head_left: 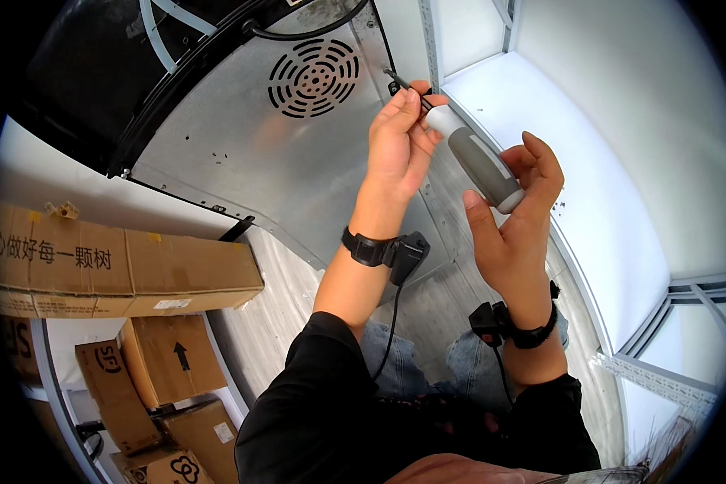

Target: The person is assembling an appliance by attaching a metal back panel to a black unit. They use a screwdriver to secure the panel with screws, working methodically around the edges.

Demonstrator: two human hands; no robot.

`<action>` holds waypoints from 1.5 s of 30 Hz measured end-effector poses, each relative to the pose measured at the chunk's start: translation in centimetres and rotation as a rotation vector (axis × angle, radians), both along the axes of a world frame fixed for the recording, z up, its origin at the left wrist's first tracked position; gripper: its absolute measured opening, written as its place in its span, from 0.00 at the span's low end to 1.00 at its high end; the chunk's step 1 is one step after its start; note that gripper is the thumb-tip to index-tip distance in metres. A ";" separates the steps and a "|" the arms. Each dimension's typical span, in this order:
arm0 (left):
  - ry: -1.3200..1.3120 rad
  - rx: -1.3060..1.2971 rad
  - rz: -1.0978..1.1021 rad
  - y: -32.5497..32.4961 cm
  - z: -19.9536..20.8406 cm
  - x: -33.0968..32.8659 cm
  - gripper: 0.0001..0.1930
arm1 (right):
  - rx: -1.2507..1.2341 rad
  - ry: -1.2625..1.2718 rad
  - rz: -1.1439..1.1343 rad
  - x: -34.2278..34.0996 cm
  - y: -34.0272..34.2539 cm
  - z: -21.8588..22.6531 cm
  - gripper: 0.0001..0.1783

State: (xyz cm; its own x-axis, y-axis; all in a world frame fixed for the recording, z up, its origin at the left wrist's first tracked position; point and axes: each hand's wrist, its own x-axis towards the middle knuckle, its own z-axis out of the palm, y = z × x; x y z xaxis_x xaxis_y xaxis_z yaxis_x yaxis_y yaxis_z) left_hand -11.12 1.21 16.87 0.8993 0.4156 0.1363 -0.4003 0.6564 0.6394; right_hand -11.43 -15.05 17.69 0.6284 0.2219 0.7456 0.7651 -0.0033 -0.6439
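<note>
So we had a screwdriver [477,161] right up at the right edge of a smooth, dull-silver metal panel [250,177], its fat rounded handle matte grey with a whitish collar and a pale strip down the side. Our left hand [399,137] was pinching the thin dark shaft; we couldn't tell if the tip touched anything. Our right hand [516,238] was loose, thumb and fingers spread around the handle's butt end, not closed on it. The panel had a round vent [315,80] of curved slots, with a black cable [298,38] looping above. To the right sat a smooth white shelf [589,177]. Over left, a long brown cardboard box [189,262] carried bold dark characters plus a white label [173,304], and smaller boxes [157,379] below showed a black arrow [181,356] and printed logos.
</note>
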 end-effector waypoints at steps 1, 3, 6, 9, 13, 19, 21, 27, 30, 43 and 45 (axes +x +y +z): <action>0.013 -0.001 0.012 0.0 -0.2 0.0 0.09 | 0.015 0.034 0.013 -0.2 0.0 0.0 0.27; 0.039 -0.003 0.034 0.1 -0.4 0.1 0.09 | -0.003 0.186 0.056 -0.8 -0.2 0.4 0.26; 0.050 -0.014 0.047 -0.2 -0.1 -0.1 0.08 | -0.091 0.313 0.089 -0.9 -0.7 0.8 0.25; 0.015 0.025 0.006 0.3 -0.5 0.0 0.09 | -0.131 0.327 0.099 -0.7 -1.1 0.8 0.24; 0.017 0.032 0.022 0.0 -0.6 0.2 0.09 | -0.113 0.395 0.138 -0.7 -1.2 0.8 0.21; 0.025 0.057 0.028 -0.2 -0.4 -0.2 0.10 | -0.123 0.469 0.155 -0.9 -1.3 1.1 0.17; 0.022 0.075 0.011 -0.1 -0.5 -0.1 0.10 | -0.090 0.493 0.132 -1.2 -1.4 1.1 0.17; 0.058 0.067 -0.008 -1.3 -1.0 0.6 0.10 | -0.042 0.565 0.139 -0.1 -2.5 1.6 0.15; 0.155 0.116 0.012 -1.5 -2.9 1.9 0.11 | -0.125 0.635 0.080 1.6 -3.0 0.8 0.17; 0.377 0.582 -0.223 -14.5 -16.0 15.2 0.07 | -0.393 0.739 -0.289 14.4 -17.5 -11.1 0.16; 0.415 0.802 -0.196 -15.7 -20.9 17.6 0.07 | -0.430 0.795 -0.432 15.6 -19.1 -11.2 0.17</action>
State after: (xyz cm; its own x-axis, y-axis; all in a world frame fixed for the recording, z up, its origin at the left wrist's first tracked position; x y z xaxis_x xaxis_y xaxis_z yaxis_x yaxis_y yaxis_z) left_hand 6.43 -14.51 -4.07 0.9847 0.1716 -0.0317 0.0344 -0.0128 0.9993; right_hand 4.13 -34.20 6.45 0.9998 0.0094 -0.0161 -0.0086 -0.5320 -0.8467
